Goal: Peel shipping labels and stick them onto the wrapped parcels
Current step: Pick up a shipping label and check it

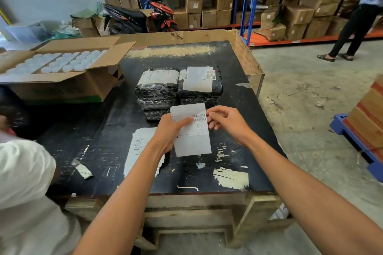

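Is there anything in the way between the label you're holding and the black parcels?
Nothing visible. The shipping label, held by the left hand and pinched by the right hand, hangs just in front of the stacked wrapped parcels, with only open air between them.

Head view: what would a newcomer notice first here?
First, the label held up at the centre, gripped by the left hand, with the right hand at its right edge. Just behind it, black wrapped parcels stand stacked on the dark table, the top two already labelled. At far left, an open box shows rows of white lids.
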Demonstrator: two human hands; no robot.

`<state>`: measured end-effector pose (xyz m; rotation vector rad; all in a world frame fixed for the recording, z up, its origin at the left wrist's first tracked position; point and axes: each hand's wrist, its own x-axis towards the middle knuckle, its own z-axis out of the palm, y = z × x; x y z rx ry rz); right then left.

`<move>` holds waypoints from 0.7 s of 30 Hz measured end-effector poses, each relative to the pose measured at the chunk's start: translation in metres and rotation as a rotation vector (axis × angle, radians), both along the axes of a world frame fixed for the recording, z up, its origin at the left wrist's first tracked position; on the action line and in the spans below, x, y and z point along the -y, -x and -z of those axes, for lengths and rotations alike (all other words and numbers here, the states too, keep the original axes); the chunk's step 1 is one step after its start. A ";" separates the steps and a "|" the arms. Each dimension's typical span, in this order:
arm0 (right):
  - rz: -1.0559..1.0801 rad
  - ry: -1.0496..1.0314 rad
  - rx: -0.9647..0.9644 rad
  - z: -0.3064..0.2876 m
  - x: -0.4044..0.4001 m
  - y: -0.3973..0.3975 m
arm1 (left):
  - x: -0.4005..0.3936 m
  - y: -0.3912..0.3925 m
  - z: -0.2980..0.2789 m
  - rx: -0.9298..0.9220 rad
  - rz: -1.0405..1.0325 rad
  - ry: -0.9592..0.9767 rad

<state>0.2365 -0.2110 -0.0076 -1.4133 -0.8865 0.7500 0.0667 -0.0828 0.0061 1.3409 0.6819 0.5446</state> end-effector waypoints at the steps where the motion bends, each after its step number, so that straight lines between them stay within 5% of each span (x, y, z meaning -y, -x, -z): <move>1: -0.002 0.006 0.021 -0.001 -0.001 0.000 | -0.001 0.000 0.000 -0.005 0.008 -0.005; 11: 0.022 0.052 0.178 -0.007 -0.008 -0.004 | -0.006 -0.003 -0.007 -0.032 0.021 -0.067; 21: 0.040 -0.001 0.050 -0.008 -0.015 -0.003 | -0.013 -0.005 -0.010 -0.098 0.089 -0.119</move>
